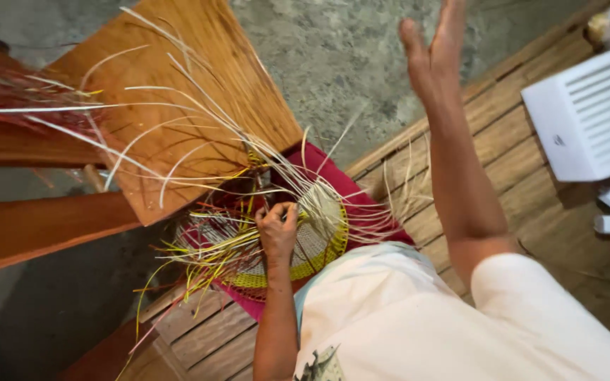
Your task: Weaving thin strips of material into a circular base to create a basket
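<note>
woven round basket piece of pale and yellow strips (319, 233), with long loose strands (178, 141) fanning toward the upper left of the frame, lies at centre frame on a magenta cloth (347, 187), beside a slanted wooden board (199, 77). left hand (277, 229) rests on its centre with fingers curled shut around strands, while right hand (435, 53) is raised at the top of the frame, fingers spread wide and holding nothing i can make out. with one hand pinning it, the weave could loosen or loose strands could tangle or snap.
</note>
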